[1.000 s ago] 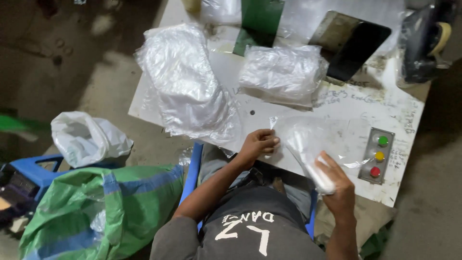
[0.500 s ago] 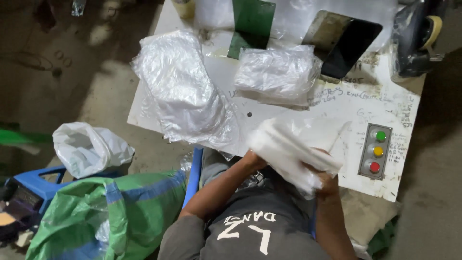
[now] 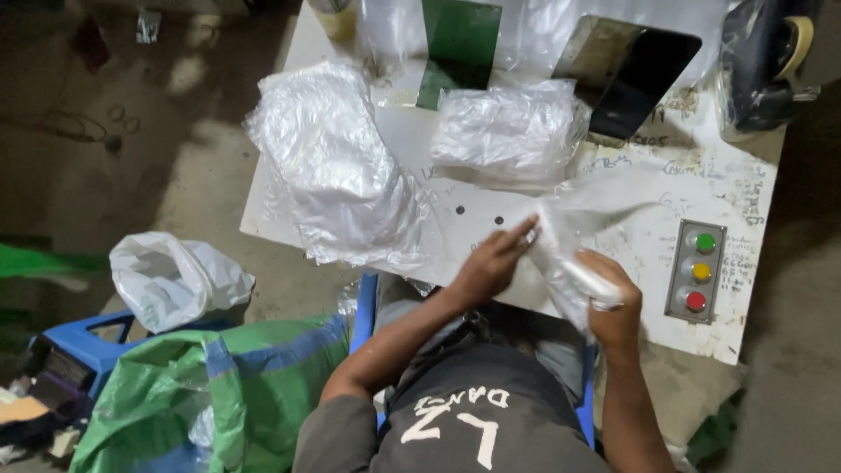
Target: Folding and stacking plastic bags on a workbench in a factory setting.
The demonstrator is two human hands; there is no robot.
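The thin clear plastic bag (image 3: 578, 232) lies over the near edge of the white table (image 3: 745, 197), slanting up to the right. The right hand (image 3: 613, 302) pinches its lower end; the left hand (image 3: 491, 263), fingers pressed together, holds its left edge.

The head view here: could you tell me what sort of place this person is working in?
Probably a small packing workshop. A white worktable carries stacks of clear plastic bags and a button box with green, yellow and red buttons. The left hand and right hand handle one clear bag.
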